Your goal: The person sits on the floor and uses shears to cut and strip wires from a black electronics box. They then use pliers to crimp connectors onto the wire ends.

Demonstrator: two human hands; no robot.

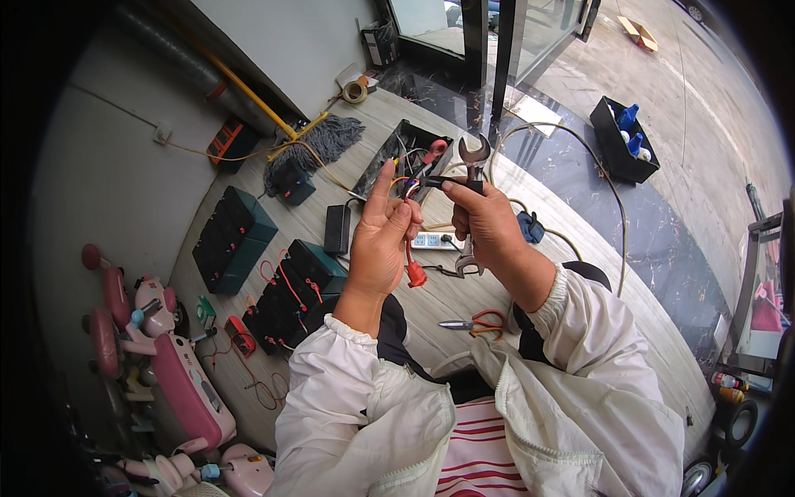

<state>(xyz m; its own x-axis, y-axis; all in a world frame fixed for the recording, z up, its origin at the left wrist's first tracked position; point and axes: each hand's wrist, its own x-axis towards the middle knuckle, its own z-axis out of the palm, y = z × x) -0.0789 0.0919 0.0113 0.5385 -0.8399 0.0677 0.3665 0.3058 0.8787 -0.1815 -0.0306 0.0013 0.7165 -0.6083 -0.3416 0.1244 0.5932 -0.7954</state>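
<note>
My left hand (383, 240) pinches a red wire between thumb and fingers, its index finger pointing up. A red plug-like connector (416, 273) hangs from that wire below the fingertips. In my right hand (490, 217) is a double-ended open-end wrench (474, 157), held upright, one jaw above the fist and the other below. A black piece (436, 180) sticks out from the right thumb toward the left fingertips; its kind is unclear. Just beyond both hands, an open black case (378, 172) contains wires and a red-ended part (435, 151).
A white power strip (431, 240) lies under my hands, and orange-handled scissors (476, 324) lie nearer. Dark green battery blocks (236, 236), a black adapter (337, 228) and a red meter (240, 335) are at left. Beyond are a mop (319, 149) and a black bin (625, 145).
</note>
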